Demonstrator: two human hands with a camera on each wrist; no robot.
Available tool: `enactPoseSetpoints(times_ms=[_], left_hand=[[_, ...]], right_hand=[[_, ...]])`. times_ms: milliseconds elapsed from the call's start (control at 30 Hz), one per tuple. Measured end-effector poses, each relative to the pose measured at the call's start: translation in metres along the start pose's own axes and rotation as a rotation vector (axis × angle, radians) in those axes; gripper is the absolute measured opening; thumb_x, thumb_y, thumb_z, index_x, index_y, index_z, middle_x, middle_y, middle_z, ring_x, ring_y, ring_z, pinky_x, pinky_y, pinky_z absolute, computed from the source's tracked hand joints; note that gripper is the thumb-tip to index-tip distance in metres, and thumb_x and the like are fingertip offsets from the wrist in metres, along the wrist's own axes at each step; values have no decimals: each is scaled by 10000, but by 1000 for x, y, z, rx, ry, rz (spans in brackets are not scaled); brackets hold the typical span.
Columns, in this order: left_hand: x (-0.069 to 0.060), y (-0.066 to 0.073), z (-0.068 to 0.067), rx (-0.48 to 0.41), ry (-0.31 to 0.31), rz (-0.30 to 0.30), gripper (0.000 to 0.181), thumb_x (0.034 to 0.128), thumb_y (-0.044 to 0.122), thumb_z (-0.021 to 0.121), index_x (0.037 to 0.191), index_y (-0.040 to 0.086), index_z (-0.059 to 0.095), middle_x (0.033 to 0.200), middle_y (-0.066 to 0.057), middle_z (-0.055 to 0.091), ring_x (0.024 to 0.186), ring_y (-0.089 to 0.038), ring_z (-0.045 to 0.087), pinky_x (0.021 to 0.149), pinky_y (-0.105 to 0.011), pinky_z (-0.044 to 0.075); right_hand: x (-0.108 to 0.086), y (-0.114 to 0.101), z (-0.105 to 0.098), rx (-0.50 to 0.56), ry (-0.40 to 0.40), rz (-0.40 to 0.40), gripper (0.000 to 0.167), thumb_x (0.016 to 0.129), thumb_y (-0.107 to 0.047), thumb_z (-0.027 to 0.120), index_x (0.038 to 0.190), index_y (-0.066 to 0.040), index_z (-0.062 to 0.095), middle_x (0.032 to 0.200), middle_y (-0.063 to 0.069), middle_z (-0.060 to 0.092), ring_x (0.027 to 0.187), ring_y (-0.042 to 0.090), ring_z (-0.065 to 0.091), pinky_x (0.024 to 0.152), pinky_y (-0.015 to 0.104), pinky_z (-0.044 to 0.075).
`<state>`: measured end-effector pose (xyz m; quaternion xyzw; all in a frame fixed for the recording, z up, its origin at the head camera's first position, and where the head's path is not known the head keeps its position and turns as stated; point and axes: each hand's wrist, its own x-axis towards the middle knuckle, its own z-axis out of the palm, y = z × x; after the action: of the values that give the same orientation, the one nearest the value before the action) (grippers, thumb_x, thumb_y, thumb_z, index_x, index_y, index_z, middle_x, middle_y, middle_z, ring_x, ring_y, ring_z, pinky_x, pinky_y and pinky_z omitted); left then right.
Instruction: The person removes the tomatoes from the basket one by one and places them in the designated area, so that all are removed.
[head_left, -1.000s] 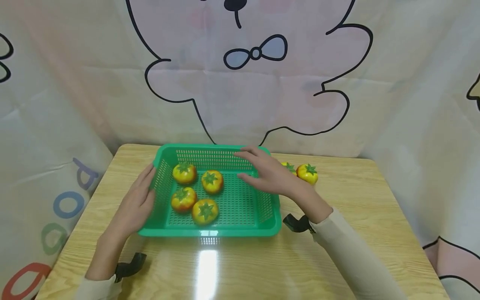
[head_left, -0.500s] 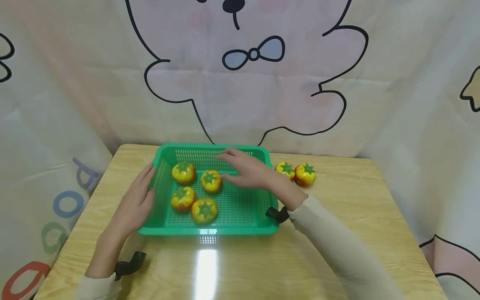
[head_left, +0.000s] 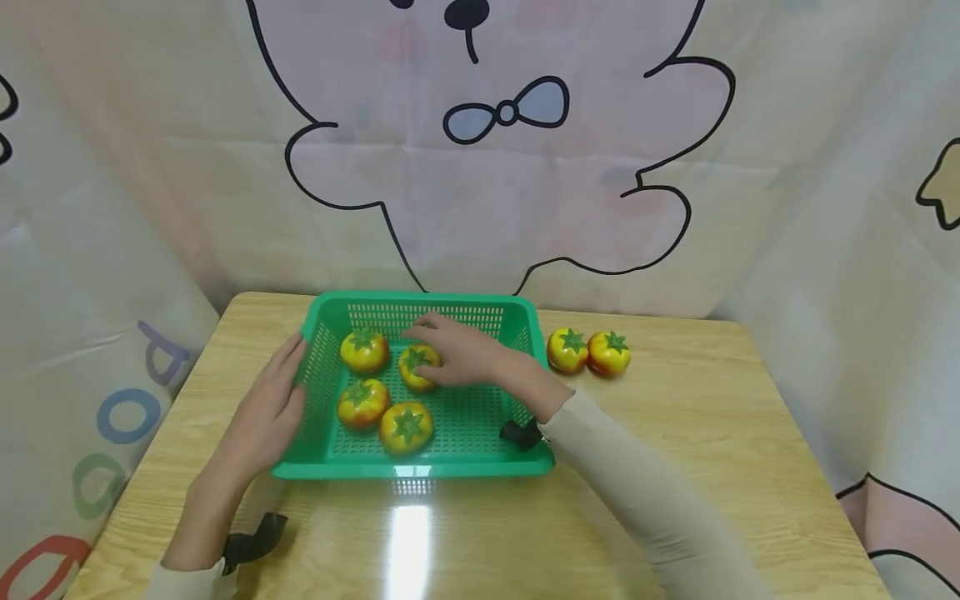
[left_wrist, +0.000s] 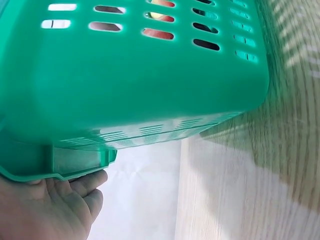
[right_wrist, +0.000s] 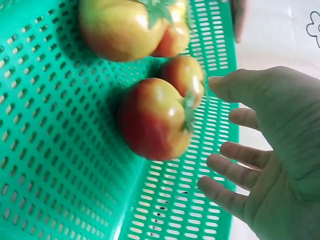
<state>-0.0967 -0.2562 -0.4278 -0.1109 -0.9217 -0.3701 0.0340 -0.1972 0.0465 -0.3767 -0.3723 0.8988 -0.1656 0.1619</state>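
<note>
Several red-yellow tomatoes with green star tops lie in a green basket (head_left: 480, 468). My right hand (head_left: 468, 354) hovers over the back-right tomato (head_left: 415, 363), its thumb partly covering it. In the right wrist view the fingers of that hand (right_wrist: 270, 145) are spread beside the tomato (right_wrist: 152, 120), holding nothing. My left hand (head_left: 262, 417) lies along the basket's left side; in the left wrist view the hand (left_wrist: 55, 205) rests with its fingers under the basket's rim (left_wrist: 55, 176).
Two more tomatoes (head_left: 567, 350) (head_left: 608, 354) sit side by side on the wooden table (head_left: 712, 417), just right of the basket. Behind the table hangs a printed curtain (head_left: 525, 200).
My right hand has moved left across the basket, from its right side to the back-right tomato. Both tomatoes outside the basket have come fully into view. My left hand has stayed in place.
</note>
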Motion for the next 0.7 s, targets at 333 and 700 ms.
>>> enactPoseSetpoints(times_ms=[333, 700], left_hand=[[-2, -5, 6, -36, 9, -7, 603, 1111, 124, 350, 1690, 36, 205, 1790, -157, 144, 1633, -476, 174, 1273, -727, 201], [-3, 1, -1, -19, 2, -28, 600, 1113, 133, 343, 1690, 41, 209, 1783, -175, 163, 1627, -482, 192, 1262, -731, 225]], right_hand=[[7, 1, 13, -16, -46, 11, 609, 1036, -316, 680, 1588, -143, 490, 1607, 132, 471, 1391, 273, 573, 1160, 440, 522], [13, 4, 26, -45, -40, 8, 632, 1013, -334, 704, 1571, -113, 508, 1553, 145, 524, 1353, 269, 591, 1160, 427, 520]])
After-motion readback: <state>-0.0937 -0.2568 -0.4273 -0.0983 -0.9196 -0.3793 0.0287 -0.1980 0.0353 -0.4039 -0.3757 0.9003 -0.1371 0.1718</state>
